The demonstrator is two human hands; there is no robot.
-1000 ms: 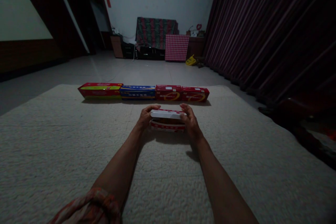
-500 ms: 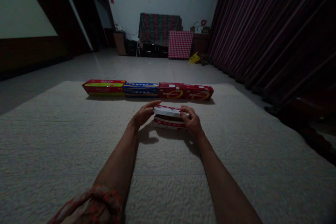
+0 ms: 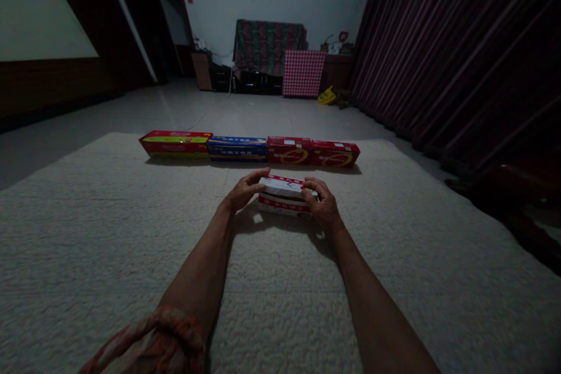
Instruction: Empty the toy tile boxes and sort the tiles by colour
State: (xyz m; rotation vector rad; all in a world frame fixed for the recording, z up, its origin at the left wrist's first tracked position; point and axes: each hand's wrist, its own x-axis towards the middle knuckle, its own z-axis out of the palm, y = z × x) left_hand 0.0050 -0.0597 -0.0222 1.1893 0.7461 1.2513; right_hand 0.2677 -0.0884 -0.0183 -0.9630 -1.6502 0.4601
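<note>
A small white and red box (image 3: 284, 205) lies on the quilted cream cover, its lid flap lowered nearly onto the front edge with a narrow dark gap beneath. My left hand (image 3: 246, 191) grips the box's left end, fingers along the upper corner. At the right end, my right hand (image 3: 322, 201) has its thumb and fingers on the lid and side. Behind the box stands a row: a red and yellow-green box (image 3: 176, 145), a blue box (image 3: 237, 149), and two red boxes (image 3: 288, 152) (image 3: 335, 154) side by side.
The quilted cover (image 3: 280, 298) spreads around the boxes. Beyond its far edge are a tiled floor, a low black cabinet (image 3: 258, 83) under a patterned cloth, a pink checked panel (image 3: 303, 73) and a yellow item (image 3: 326, 96). Dark purple curtains (image 3: 421, 35) hang at the right.
The lid flap of the white and red box has come down, and the dark opening has narrowed. Both hands remain at its ends. The view has shifted slightly.
</note>
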